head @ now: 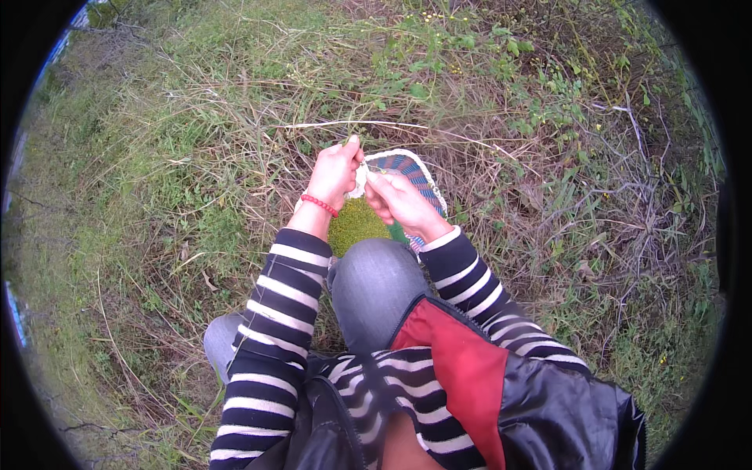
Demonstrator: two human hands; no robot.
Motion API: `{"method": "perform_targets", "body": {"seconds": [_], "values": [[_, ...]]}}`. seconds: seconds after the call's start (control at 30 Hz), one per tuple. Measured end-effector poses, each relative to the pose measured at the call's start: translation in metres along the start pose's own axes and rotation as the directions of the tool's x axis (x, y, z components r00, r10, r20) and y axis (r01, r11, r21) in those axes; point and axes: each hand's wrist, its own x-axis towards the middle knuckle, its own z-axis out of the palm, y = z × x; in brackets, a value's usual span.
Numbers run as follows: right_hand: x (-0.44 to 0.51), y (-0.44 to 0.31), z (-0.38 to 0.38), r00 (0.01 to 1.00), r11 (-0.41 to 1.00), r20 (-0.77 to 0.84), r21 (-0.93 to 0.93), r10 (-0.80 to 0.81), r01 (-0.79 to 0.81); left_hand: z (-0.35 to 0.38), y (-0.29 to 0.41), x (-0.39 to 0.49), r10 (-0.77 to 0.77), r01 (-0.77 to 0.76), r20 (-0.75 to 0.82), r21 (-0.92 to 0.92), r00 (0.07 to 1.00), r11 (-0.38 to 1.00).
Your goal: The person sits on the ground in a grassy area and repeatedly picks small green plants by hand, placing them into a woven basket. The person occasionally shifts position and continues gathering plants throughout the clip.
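Observation:
My left hand [333,173], with a red beaded bracelet [319,204] at its wrist, is closed around a thin green plant sprig [363,141]. Thumb and fingers of my right hand [402,198] pinch together at the sprig's near end, close beside the left fist. What lies inside the pinch is hidden. Below both hands stands a woven basket [414,170] with a whitish rim and blue and brownish-red bands. Many tiny yellow-green flower heads or buds [358,226] fill part of it. My hands and knee cover much of the basket.
My grey-trousered knee [379,288] rises against the basket's near side. Tangled grass [205,135] and dry stalks surround me. A long pale stalk [376,123] arches just beyond my hands. Bare thorny-looking twigs [637,205] spread at the right, and small yellow flowers [443,17] grow at the far side.

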Motion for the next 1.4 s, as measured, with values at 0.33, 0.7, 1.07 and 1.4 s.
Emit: {"method": "perform_targets", "body": {"seconds": [0.33, 0.7, 1.07, 1.4], "values": [[-0.028, 0.022, -0.043, 0.927, 0.791, -0.294, -0.611, -0.233, 0.006, -0.013, 0.003, 0.006, 0.037, -0.065, -0.191, -0.146, 0.981, 0.987], [0.028, -0.012, -0.039, 0.962, 0.918, -0.093, -0.336, -0.256, 0.212, -0.003, 0.022, -0.022, -0.035, 0.074, 0.15, -0.261, 0.988, 0.962], [0.091, -0.029, -0.004, 0.79, 0.833, -0.304, -0.356, -0.533, 0.425, 0.024, 0.026, -0.039, -0.013, 0.057, 0.284, -0.148, 0.959, 0.987], [-0.004, -0.026, -0.044, 0.871, 0.962, -0.409, -0.152, -0.27, 0.227, 0.021, 0.017, -0.018, 0.371, -0.412, 0.215, 0.672, 0.903, 0.615]]}}
